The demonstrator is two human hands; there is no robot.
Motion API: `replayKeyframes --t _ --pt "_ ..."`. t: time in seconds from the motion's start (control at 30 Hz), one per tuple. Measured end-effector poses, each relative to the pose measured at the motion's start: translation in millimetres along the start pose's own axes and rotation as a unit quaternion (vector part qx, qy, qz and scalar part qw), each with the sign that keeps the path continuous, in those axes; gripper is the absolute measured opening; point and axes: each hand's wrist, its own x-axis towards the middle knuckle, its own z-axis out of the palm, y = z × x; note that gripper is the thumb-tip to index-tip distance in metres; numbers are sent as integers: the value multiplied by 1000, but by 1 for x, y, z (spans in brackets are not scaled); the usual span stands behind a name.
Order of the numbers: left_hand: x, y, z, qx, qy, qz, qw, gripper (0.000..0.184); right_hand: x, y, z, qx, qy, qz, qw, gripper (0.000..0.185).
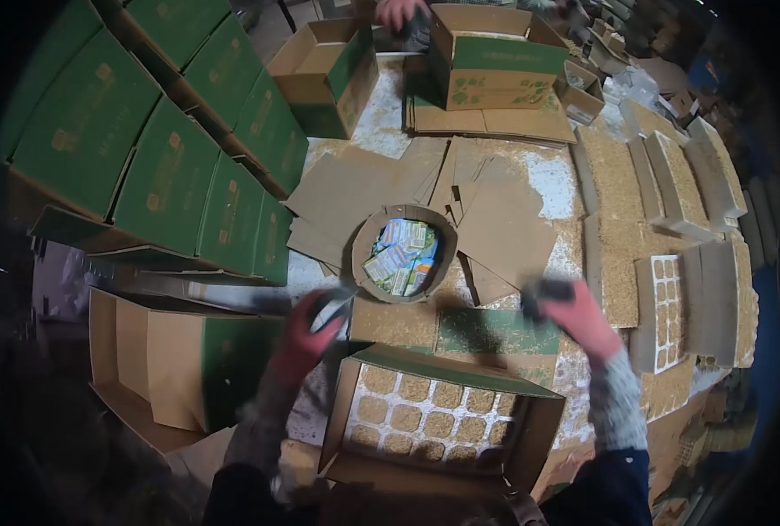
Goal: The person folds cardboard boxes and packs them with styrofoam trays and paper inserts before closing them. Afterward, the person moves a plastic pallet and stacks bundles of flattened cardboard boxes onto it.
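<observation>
My left hand [313, 331], in a red glove with dark fingertips, is left of the open carton and curled around a small whitish piece that I cannot make out. To the right, my right hand [574, 317], gloved alike, hovers above the table; its dark fingers are smeared by motion. Between and below my hands stands the open carton [533, 443]. Inside it lies a white tray [396, 386] whose several square cells are filled with tan, grainy material. Just beyond is a round cardboard tub [360, 250] with small colourful packets [400, 259] in it.
Green cartons [166, 162] are stacked at left, above an open carton [175, 359]. Flat cardboard sheets [508, 223] lie behind the tub. More filled trays [666, 307] line the right side. Across the table, another person's hand [400, 12] is near an open carton [499, 74].
</observation>
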Motion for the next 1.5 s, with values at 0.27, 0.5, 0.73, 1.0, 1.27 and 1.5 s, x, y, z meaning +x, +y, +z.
replayKeyframes --t 0.27,0.5,0.73,1.0,1.27,1.5 --pt "123 -56 78 521 -194 47 830 57 172 148 18 -604 149 -11 783 105" --pt "72 4 40 268 -9 137 954 39 127 144 -4 -643 8 -122 756 80" --pt "-87 90 55 489 -347 335 726 50 -11 24 9 -472 313 -374 735 32" --pt "-103 101 -36 355 -74 139 921 71 -163 59 174 -609 -56 -347 711 18" --pt "-119 61 -16 95 19 62 993 51 -208 48 104 -20 155 -114 981 34" --pt "-116 59 5 207 -182 148 950 43 -153 183 116 332 91 40 938 78"
